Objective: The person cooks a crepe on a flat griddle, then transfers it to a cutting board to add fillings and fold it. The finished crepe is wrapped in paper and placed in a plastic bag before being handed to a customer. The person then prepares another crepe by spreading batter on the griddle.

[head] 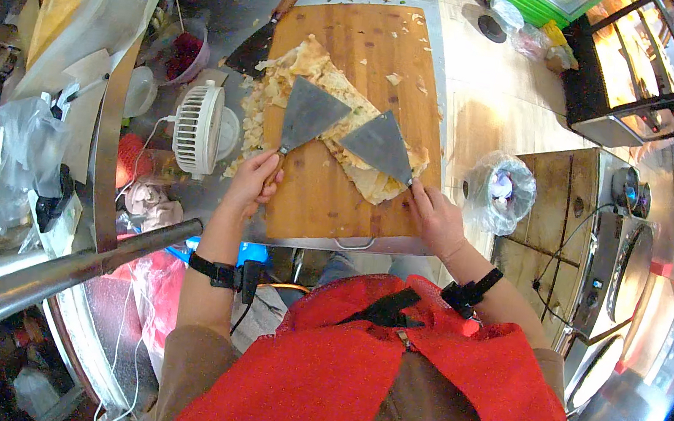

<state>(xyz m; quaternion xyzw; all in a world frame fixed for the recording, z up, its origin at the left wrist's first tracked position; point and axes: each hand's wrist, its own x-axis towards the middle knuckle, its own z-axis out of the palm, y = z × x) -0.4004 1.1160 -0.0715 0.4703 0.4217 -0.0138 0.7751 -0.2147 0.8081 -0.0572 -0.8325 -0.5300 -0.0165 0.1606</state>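
My left hand (pixel 258 178) grips the handle of a wide metal scraper (pixel 312 111), its triangular blade lying over a browned flatbread (pixel 312 60). In my right hand (pixel 436 220) is the handle of a second scraper (pixel 381 143), whose blade also rests over the bread, slanting in from the right. The flatbread is a long piece running diagonally across a wooden cutting board (pixel 318 208); the blades hide parts of it. Chopped bread pieces (pixel 253 116) are heaped along the board's left edge. A dark cleaver (pixel 255 49) with a wooden handle lies at the upper left, its blade beside the bread.
A small white fan (pixel 198 128) stands left of the board, near a tub of dark red food (pixel 188 53). A bin with a clear plastic liner (pixel 501 190) is to the right. Beyond it are round griddles (pixel 630 274). A metal rail (pixel 80 272) crosses the lower left.
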